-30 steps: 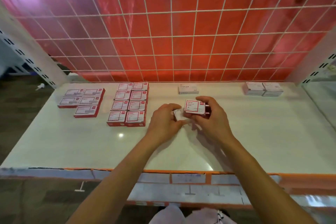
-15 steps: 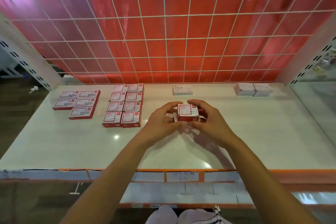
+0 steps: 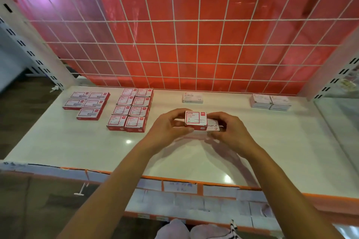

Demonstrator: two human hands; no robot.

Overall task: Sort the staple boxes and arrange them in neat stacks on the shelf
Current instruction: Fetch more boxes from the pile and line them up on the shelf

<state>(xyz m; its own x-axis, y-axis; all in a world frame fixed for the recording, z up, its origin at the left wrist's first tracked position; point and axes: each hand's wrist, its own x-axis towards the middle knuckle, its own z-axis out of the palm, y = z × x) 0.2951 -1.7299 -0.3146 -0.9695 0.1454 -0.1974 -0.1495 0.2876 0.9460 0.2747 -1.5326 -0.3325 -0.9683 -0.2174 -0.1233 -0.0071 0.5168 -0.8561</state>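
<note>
Head view: left hand pinches a red-labelled box, right hand pinches the white STAPLES box partly under it, both over the shelf middle, right of the red-box rows.

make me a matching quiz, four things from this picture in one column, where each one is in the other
1 top red box
2 white box under it
3 lone white box
4 five flat red boxes

a back middle of shelf
b far left
c gripped by right hand
d gripped by left hand

Pairs: 1-d, 2-c, 3-a, 4-b
</note>
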